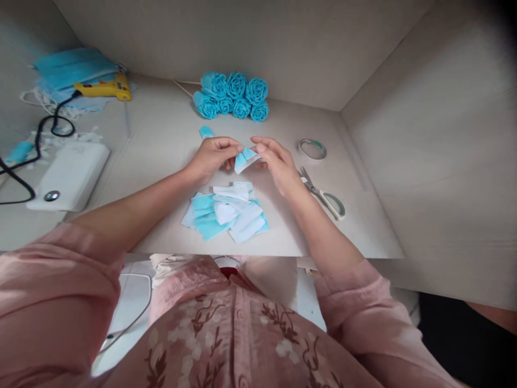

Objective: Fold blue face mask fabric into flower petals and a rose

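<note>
The left hand (pixel 212 156) and right hand (pixel 280 161) pinch a thin blue-and-white cloth piece (pixel 244 158) between them, over the pale flat desk (pixel 157 134); it might rip if they pull too hard.

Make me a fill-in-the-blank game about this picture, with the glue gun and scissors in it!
1. The left hand and right hand hold a piece coloured white and ____.
2. The glue gun has a ____ body.
3. The scissors lie closer to the ____ hand.
4. The white power bank lies on the person's ____ side.

Missing words: blue; yellow; right; left.
</note>
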`<state>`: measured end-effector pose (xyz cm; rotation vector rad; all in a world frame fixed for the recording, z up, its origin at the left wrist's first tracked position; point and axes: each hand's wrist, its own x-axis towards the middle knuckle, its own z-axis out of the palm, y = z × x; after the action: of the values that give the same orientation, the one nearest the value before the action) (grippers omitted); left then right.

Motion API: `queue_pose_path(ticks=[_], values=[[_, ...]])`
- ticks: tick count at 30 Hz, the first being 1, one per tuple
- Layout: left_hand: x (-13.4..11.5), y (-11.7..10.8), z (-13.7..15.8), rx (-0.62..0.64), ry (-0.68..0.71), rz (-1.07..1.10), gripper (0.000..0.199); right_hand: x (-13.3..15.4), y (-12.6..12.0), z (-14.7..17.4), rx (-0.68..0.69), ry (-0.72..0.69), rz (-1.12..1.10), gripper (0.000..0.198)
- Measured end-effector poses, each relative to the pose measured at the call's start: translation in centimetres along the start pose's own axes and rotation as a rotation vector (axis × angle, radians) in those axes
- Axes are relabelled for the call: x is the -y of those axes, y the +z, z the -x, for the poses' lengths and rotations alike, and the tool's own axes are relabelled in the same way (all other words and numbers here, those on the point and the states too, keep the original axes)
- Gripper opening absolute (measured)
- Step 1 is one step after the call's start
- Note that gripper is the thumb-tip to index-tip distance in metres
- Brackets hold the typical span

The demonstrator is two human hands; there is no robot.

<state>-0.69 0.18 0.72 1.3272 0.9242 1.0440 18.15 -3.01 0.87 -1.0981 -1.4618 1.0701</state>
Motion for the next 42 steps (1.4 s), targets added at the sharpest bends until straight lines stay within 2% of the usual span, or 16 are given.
queue_pose_path(ticks=[3, 7, 12, 18, 23, 28, 32, 37, 42], values=[[-0.1, 0.1, 0.0, -0.009, 0.021, -0.030, 0.023, -0.1, 0.3, 0.1, 0.013, 0.061, 0.018, 0.050], [-0.2, 0.2, 0.2, -0.009, 0.042, -0.047, 0.022, -0.3, 0.5, 0.1, 0.053, 0.077, 0.070, 0.043], [-0.4, 0.3, 0.4, -0.009, 0.027, -0.079, 0.021, -0.2, 0.4, -0.1, -0.040, 0.014, 0.049, 0.034], [-0.3, 0.3, 0.4, 0.090, -0.015, -0.063, 0.030, -0.1, 0.2, -0.1, -0.044, -0.046, 0.078, 0.031], [-0.1, 0.2, 0.5, 0.157, 0.035, -0.134, 0.033, -0.3, 0.4, 0.0, -0.013, -0.043, 0.117, 0.036], [-0.5, 0.2, 0.6, 0.099, 0.044, -0.078, 0.034, -0.3, -0.1, -0.1, -0.049, -0.142, 0.133, 0.029], [-0.8, 0.2, 0.5, 0.042, -0.018, -0.009, 0.033, 0.3, -0.6, -0.1, -0.051, -0.243, 0.253, 0.032], [-0.7, 0.0, 0.4, 0.046, -0.045, 0.098, 0.030, 0.8, -0.5, 0.3, -0.017, -0.275, 0.352, 0.030], [-0.9, 0.2, 0.5, 0.037, -0.048, 0.062, 0.031, 0.7, -0.3, 0.3, 0.004, -0.287, 0.394, 0.020]])
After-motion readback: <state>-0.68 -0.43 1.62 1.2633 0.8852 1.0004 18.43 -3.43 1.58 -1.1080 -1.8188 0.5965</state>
